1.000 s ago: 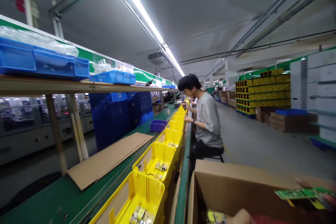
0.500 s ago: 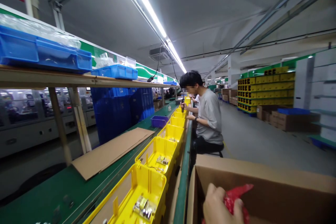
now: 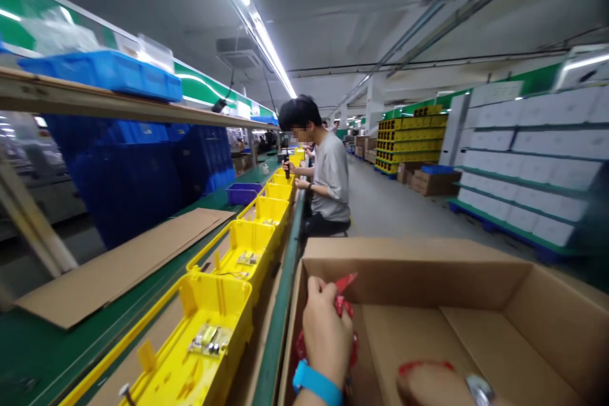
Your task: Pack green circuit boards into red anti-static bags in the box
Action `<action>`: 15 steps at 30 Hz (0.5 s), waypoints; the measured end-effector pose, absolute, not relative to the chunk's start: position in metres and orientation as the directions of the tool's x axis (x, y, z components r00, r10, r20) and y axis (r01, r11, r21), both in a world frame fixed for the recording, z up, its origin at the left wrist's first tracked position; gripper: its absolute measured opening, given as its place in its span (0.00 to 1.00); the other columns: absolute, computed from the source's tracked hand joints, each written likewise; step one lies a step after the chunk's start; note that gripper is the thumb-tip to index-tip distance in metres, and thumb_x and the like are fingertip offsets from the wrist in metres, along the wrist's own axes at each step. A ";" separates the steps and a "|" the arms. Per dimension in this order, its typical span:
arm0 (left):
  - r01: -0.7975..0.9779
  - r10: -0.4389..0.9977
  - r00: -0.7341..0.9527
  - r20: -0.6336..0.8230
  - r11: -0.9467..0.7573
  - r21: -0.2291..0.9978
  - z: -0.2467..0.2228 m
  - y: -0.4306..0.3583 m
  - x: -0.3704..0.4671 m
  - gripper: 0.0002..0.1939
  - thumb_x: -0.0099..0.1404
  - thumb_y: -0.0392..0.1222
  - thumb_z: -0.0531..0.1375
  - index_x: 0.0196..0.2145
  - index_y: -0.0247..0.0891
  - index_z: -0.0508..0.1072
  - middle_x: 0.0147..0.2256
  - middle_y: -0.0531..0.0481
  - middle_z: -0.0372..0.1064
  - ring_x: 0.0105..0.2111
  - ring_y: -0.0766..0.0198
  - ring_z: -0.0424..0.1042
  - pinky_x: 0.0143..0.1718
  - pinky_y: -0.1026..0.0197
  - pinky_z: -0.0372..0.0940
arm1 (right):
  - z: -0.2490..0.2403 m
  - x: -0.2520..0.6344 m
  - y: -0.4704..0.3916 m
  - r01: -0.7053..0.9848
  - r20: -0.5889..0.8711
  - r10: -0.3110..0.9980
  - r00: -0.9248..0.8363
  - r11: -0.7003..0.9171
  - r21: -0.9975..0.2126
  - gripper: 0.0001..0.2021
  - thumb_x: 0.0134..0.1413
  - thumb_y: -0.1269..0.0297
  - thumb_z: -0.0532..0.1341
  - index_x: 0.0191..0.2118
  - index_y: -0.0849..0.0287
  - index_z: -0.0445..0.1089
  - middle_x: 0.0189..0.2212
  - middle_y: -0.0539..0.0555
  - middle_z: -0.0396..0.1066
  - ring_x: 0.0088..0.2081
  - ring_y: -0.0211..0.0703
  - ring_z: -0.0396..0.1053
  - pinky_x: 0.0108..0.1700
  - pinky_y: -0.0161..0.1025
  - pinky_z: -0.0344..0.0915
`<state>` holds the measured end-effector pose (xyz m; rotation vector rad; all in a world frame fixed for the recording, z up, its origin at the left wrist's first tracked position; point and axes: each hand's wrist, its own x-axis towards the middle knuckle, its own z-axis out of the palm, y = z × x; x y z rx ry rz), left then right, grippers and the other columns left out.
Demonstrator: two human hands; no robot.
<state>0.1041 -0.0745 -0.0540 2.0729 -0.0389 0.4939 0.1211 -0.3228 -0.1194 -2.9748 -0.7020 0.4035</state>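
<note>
My left hand, with a blue band on its wrist, is closed round a crumpled red plastic bag at the left side of an open cardboard box. Low in the same box is my right hand, blurred, with a metal watch at the wrist. A bit of red shows along its upper edge, and its fingers cannot be made out. To the left of the box, the nearest yellow housing holds a small circuit board.
A row of yellow housings runs away along the green line. Flat cardboard lies left of it, near a purple bin. A seated person works beyond the box. Blue trays stand on the shelf at upper left.
The view has turned right and down, showing more of the box. My left hand with the red bag now appears further left and higher. My right hand has come into view.
</note>
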 end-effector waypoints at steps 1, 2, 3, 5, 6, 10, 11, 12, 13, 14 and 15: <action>-0.238 0.160 0.915 0.372 -0.530 0.814 -0.054 -0.074 0.105 0.11 0.61 0.24 0.54 0.29 0.37 0.68 0.42 0.49 0.58 0.35 0.64 0.64 0.39 0.59 0.57 | -0.115 0.121 -0.342 0.368 -0.241 0.371 0.897 -0.928 -0.062 0.21 0.40 0.47 0.75 0.37 0.52 0.74 0.36 0.58 0.73 0.44 0.59 0.75 0.39 0.50 0.73; -0.255 0.149 0.910 0.386 -0.532 0.807 -0.054 -0.074 0.106 0.11 0.61 0.23 0.53 0.29 0.37 0.67 0.42 0.49 0.58 0.35 0.64 0.64 0.40 0.59 0.58 | -0.110 0.124 -0.358 0.291 -0.248 0.284 0.926 -0.957 -0.008 0.21 0.33 0.50 0.77 0.32 0.55 0.73 0.34 0.60 0.73 0.43 0.64 0.76 0.42 0.54 0.72; -0.271 0.139 0.906 0.401 -0.537 0.799 -0.054 -0.074 0.107 0.11 0.60 0.23 0.53 0.29 0.37 0.67 0.42 0.49 0.58 0.36 0.64 0.64 0.41 0.59 0.59 | -0.107 0.128 -0.372 0.213 -0.262 0.197 0.945 -0.976 0.035 0.21 0.27 0.54 0.78 0.27 0.57 0.70 0.31 0.61 0.72 0.43 0.69 0.76 0.45 0.58 0.71; -0.294 0.122 0.898 0.422 -0.546 0.784 -0.053 -0.074 0.110 0.11 0.59 0.22 0.53 0.27 0.37 0.65 0.43 0.48 0.59 0.39 0.61 0.64 0.44 0.59 0.60 | -0.105 0.139 -0.394 0.081 -0.335 0.059 0.940 -0.995 0.053 0.21 0.24 0.59 0.76 0.20 0.57 0.63 0.26 0.59 0.70 0.42 0.73 0.76 0.47 0.60 0.69; -0.306 0.109 0.898 0.426 -0.541 0.784 -0.053 -0.073 0.111 0.11 0.58 0.22 0.53 0.27 0.37 0.65 0.44 0.48 0.60 0.43 0.60 0.65 0.46 0.58 0.60 | -0.107 0.144 -0.401 0.033 -0.388 0.021 0.921 -0.999 0.025 0.20 0.27 0.59 0.74 0.18 0.56 0.60 0.23 0.56 0.68 0.40 0.71 0.76 0.45 0.58 0.69; -0.339 -0.013 0.925 0.379 -0.477 0.811 -0.056 -0.073 0.112 0.12 0.57 0.21 0.53 0.29 0.37 0.66 0.52 0.52 0.67 0.52 0.60 0.67 0.53 0.60 0.61 | -0.123 0.156 -0.406 -0.059 -0.483 0.038 0.875 -0.981 -0.185 0.12 0.37 0.65 0.68 0.23 0.56 0.61 0.20 0.49 0.67 0.30 0.51 0.75 0.30 0.38 0.66; -0.344 -0.054 0.930 0.363 -0.474 0.811 -0.057 -0.073 0.112 0.13 0.57 0.21 0.53 0.30 0.38 0.67 0.52 0.53 0.68 0.51 0.60 0.69 0.52 0.60 0.61 | -0.125 0.158 -0.404 -0.062 -0.464 0.051 0.884 -0.972 -0.226 0.12 0.37 0.67 0.67 0.25 0.56 0.61 0.22 0.49 0.68 0.29 0.48 0.74 0.28 0.36 0.63; -0.347 -0.090 0.933 0.349 -0.484 0.803 -0.059 -0.073 0.111 0.14 0.56 0.20 0.53 0.31 0.38 0.68 0.50 0.53 0.70 0.49 0.60 0.71 0.49 0.60 0.61 | -0.125 0.160 -0.400 -0.050 -0.433 0.071 0.898 -0.964 -0.262 0.12 0.37 0.68 0.67 0.26 0.56 0.61 0.23 0.49 0.68 0.29 0.46 0.73 0.27 0.34 0.61; -0.348 -0.123 0.935 0.333 -0.501 0.793 -0.060 -0.074 0.110 0.15 0.54 0.20 0.53 0.32 0.39 0.69 0.45 0.52 0.72 0.45 0.59 0.72 0.45 0.59 0.61 | -0.121 0.162 -0.397 -0.024 -0.399 0.099 0.912 -0.956 -0.292 0.12 0.38 0.69 0.67 0.26 0.56 0.61 0.24 0.49 0.69 0.29 0.44 0.72 0.27 0.34 0.59; -0.351 -0.157 0.936 0.316 -0.518 0.780 -0.062 -0.074 0.109 0.16 0.52 0.20 0.54 0.32 0.39 0.69 0.40 0.52 0.72 0.41 0.58 0.71 0.40 0.59 0.60 | -0.115 0.163 -0.392 0.014 -0.368 0.138 0.920 -0.947 -0.322 0.11 0.39 0.69 0.67 0.27 0.57 0.62 0.25 0.50 0.70 0.29 0.43 0.71 0.27 0.34 0.58; -0.352 -0.188 0.936 0.298 -0.531 0.771 -0.063 -0.074 0.108 0.17 0.51 0.20 0.54 0.32 0.40 0.69 0.35 0.52 0.71 0.37 0.58 0.70 0.37 0.59 0.57 | -0.106 0.163 -0.388 0.058 -0.343 0.185 0.921 -0.935 -0.349 0.09 0.41 0.69 0.67 0.27 0.57 0.64 0.25 0.50 0.70 0.29 0.42 0.70 0.27 0.34 0.56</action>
